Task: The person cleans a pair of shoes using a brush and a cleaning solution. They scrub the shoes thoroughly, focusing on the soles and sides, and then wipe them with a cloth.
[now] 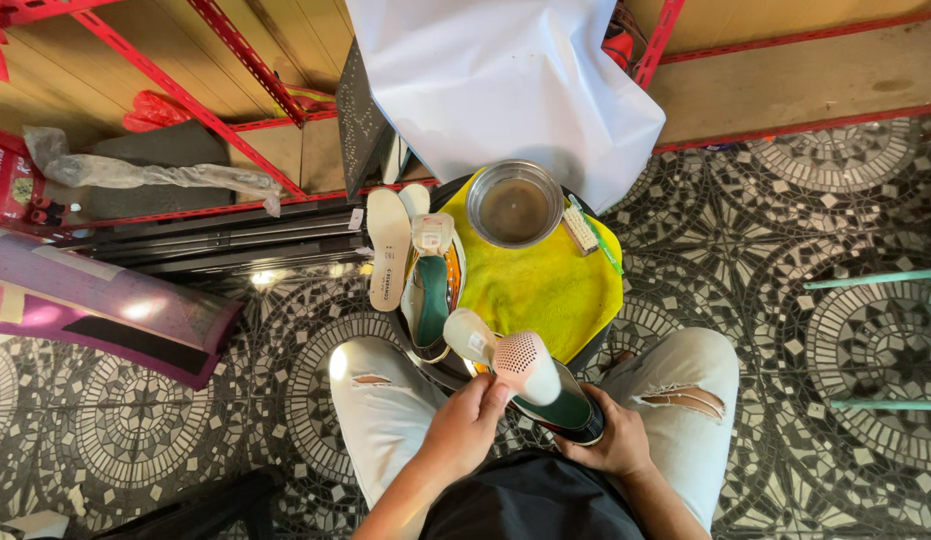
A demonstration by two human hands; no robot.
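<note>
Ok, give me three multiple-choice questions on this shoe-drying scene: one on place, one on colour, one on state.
1. Where is the metal bowl? A on the yellow cloth; B on the floor; C on a lap.
2. What colour is the hair dryer? A black; B pale pink; C green.
3. What does the right hand hold? A nothing; B an insole; C a dark shoe.
Answers: A, it sits at the cloth's far edge; B, its body is pale pink, in the left hand; C, the fingers wrap the shoe.

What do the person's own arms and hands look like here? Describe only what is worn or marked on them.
Both forearms are bare, with no sleeves reaching them. The left hand and right hand wear no gloves. No rings, watch or markings can be made out.
</note>
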